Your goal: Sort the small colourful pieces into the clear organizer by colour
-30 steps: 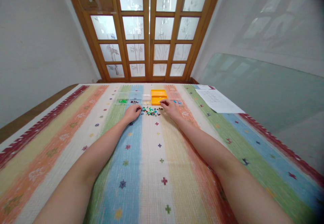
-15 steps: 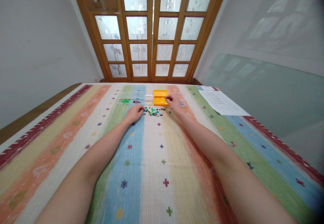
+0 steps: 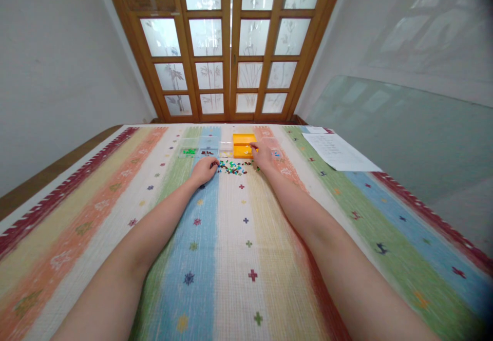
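Observation:
A small heap of tiny coloured pieces [image 3: 234, 167] lies far out on the striped cloth [image 3: 231, 238]. My left hand [image 3: 204, 169] rests at the heap's left edge, fingers curled and pinched; what they hold is too small to see. My right hand [image 3: 262, 156] hovers at the near right corner of an orange tray [image 3: 243, 145], fingers pinched together over it. Left of the tray stand clear little boxes, one with green pieces [image 3: 188, 152], one with dark red pieces [image 3: 207, 153]. Another clear box with blue pieces [image 3: 276, 153] sits just right of my right hand.
A white printed sheet [image 3: 337, 151] lies at the far right on the cloth. Wooden glazed doors [image 3: 234, 48] close the room behind the table. A glass pane [image 3: 404, 135] leans along the right wall. The table's left edge [image 3: 57, 161] runs beside a bare wall.
My right hand has lifted from the heap's right side and moved forward to the orange tray. My left hand has stayed at the heap's left edge.

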Available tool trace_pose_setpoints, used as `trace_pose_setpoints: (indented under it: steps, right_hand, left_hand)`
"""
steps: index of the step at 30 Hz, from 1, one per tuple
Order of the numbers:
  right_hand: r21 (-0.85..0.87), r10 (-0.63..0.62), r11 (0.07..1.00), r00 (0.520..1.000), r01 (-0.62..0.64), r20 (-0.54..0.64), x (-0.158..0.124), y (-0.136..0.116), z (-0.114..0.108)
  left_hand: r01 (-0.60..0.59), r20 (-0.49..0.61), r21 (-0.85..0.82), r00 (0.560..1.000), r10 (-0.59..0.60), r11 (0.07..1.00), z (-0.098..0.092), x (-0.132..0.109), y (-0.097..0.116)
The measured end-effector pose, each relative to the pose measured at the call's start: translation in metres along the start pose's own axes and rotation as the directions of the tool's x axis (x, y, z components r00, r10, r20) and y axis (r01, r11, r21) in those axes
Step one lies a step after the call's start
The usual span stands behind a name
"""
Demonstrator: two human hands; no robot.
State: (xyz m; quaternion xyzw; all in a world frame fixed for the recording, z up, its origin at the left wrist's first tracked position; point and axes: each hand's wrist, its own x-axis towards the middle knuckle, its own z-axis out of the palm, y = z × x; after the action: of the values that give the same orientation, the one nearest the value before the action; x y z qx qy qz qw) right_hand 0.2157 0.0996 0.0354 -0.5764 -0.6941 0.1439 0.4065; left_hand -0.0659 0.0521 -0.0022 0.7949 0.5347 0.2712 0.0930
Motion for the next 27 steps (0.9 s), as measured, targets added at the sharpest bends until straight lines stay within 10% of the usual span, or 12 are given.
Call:
trace_pose_setpoints:
  steps: [27]
  right_hand:
    - [-0.068, -0.101, 0.993, 0.994, 0.098, -0.038, 0.000, 0.027, 0.011]
  left_hand:
    - [-0.005, -0.038, -0.049, 0.999, 0.003, 0.999, 0.002, 0.001, -0.004]
